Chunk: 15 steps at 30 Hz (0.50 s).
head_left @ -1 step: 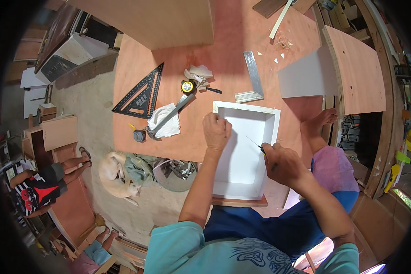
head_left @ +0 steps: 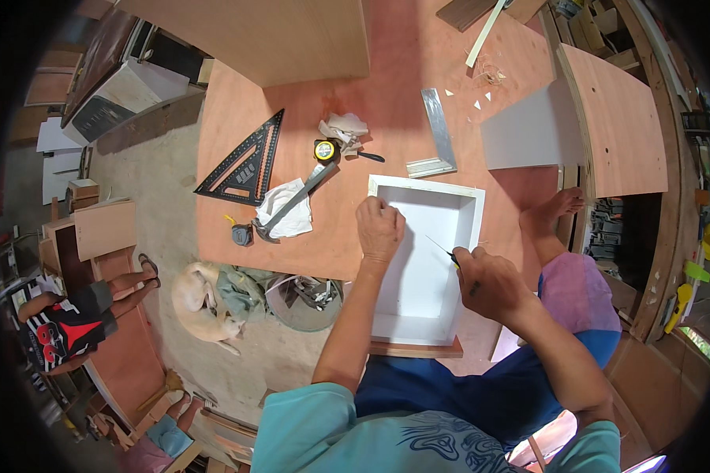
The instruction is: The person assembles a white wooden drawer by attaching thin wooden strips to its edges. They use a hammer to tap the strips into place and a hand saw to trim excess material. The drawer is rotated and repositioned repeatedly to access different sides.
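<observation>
The right hand [head_left: 489, 282] hides the handle of its thin pointed tool [head_left: 439, 246]; the left hand [head_left: 379, 229] covers part of the white drawer box's [head_left: 418, 276] left wall.

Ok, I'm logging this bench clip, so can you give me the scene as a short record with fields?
setting: workshop, reddish plywood table
left hand: resting on the left wall of a white open box
right hand: holding a thin pointed tool, tip over the box's inside
near the box: metal square, black triangular square, yellow tape measure, hammer on a white cloth
floor: a dog lying beside the table
</observation>
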Each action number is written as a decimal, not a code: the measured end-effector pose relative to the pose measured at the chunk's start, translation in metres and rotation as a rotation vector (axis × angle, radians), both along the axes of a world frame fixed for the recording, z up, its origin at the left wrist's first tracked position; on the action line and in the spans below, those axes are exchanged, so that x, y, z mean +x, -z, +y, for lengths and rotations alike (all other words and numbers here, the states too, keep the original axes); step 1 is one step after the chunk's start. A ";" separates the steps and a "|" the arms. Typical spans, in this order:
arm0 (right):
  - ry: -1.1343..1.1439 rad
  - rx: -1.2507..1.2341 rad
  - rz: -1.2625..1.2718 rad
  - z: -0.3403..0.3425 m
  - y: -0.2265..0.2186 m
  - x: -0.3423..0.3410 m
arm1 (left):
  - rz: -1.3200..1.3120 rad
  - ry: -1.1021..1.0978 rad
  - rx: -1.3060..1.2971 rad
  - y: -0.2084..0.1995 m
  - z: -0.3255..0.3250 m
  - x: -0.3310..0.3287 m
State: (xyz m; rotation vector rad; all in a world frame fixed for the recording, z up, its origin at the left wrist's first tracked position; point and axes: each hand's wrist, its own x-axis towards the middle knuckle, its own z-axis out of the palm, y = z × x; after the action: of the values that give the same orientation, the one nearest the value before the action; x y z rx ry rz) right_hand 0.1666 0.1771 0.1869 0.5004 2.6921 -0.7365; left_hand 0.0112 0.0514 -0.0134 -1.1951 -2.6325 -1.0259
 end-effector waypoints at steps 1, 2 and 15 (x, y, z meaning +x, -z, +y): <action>0.003 0.005 0.020 0.001 0.001 0.002 | 0.030 0.001 -0.004 -0.003 0.002 0.006; 0.006 0.011 0.040 0.002 0.003 0.004 | 0.060 0.001 -0.008 -0.006 0.001 0.011; -0.027 0.025 0.220 0.009 -0.002 0.011 | -0.408 -0.523 -0.508 0.021 -0.267 0.049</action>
State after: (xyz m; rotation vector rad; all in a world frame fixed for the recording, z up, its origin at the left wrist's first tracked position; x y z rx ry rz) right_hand 0.1779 0.1863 0.1884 0.4095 2.9080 -0.7927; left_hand 0.0604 -0.2154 -0.0340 -0.2816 -3.3794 -0.5628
